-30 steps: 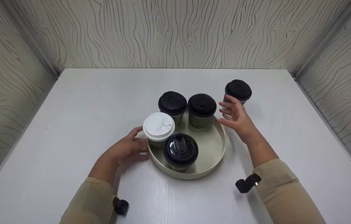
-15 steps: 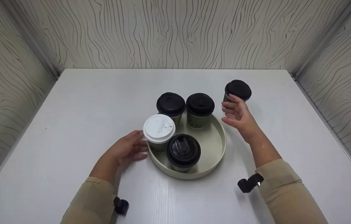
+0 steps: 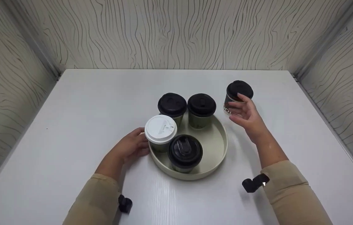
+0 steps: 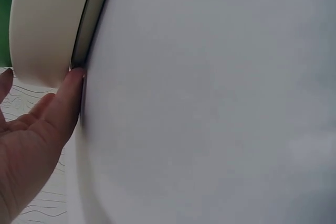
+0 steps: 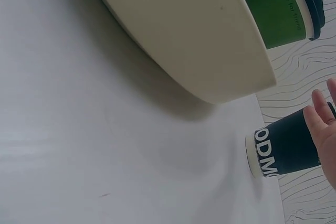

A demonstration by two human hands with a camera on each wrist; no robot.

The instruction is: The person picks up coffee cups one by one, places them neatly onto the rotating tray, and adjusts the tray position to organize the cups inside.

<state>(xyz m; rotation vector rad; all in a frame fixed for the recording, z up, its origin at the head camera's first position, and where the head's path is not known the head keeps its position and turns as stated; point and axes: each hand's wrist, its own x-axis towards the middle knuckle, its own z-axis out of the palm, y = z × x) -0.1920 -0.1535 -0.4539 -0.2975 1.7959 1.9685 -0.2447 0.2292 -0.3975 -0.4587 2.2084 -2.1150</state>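
Observation:
A round cream tray (image 3: pixel 213 150) holds several green paper coffee cups. One cup has a white lid (image 3: pixel 161 129), and black lids cover the front cup (image 3: pixel 185 153) and two at the back, left (image 3: pixel 172 104) and right (image 3: pixel 201 106). My left hand (image 3: pixel 132 145) reaches the tray's left side; in the left wrist view, a fingertip is at the tray's lower edge. Beyond the tray at the right stands a dark cup (image 3: pixel 239 90) with a black lid and white lettering. My right hand (image 3: pixel 248 118) is beside that cup, fingers spread and loosely bent, overlapping its front.
Everything stands on a white table (image 3: pixel 101 100). Wood-grain patterned panels (image 3: pixel 176 34) enclose it at the back and both sides. Each sleeve carries a small black device, one at the left wrist (image 3: pixel 125 203) and one at the right (image 3: pixel 255 183).
My right hand has moved right, away from the tray and along the dark cup. In the tray, the front cup has shifted slightly right and the back cups slightly left.

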